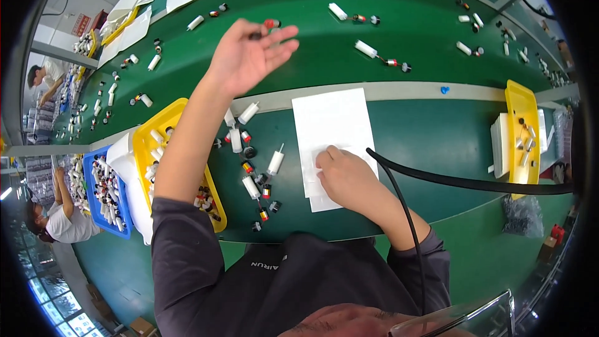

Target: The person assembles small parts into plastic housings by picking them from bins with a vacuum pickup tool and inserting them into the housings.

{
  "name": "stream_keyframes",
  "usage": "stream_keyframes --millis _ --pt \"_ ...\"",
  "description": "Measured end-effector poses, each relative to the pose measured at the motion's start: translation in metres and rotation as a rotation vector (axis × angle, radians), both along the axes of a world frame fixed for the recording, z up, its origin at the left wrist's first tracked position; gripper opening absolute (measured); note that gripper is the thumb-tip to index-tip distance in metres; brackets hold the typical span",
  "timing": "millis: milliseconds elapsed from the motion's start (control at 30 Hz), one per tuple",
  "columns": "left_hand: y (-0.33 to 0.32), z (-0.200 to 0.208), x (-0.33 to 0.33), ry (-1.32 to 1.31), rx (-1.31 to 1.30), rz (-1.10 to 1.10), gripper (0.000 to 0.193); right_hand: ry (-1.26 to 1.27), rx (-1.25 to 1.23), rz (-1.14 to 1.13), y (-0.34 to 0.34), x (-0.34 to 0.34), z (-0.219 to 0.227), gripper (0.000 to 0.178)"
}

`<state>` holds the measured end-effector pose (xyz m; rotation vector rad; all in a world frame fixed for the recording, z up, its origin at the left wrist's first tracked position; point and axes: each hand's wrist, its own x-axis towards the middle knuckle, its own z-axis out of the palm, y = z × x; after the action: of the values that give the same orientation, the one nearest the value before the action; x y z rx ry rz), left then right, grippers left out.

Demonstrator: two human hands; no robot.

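The right hand [344, 176] curls on the paper [331, 115], perhaps steadying it; beyond it, the left hand [249, 62] spreads by a red part [272, 24], both grips unclear.

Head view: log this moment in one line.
left hand: over green surface, red part at fingers, grip unclear | right hand: on white paper | white cylinders: between yellow tray and paper
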<state>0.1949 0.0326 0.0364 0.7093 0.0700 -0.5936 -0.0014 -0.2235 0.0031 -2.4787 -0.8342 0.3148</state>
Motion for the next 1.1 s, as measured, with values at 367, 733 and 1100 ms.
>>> stream_keyframes --millis 367,733,1100 --pt "-0.037 -0.046 -0.093 0.095 -0.058 -0.415 0.045 0.21 0.085 -0.006 -0.01 0.01 0.019 0.012" --pt "-0.051 -0.059 -0.099 -0.211 0.115 -0.151 0.043 0.428 0.426 -0.145 -0.017 0.029 0.051 0.017" --pt "-0.072 -0.042 -0.12 -0.26 -0.03 -0.102 0.057 -0.731 0.272 -0.445 0.021 0.046 -0.002 0.031"
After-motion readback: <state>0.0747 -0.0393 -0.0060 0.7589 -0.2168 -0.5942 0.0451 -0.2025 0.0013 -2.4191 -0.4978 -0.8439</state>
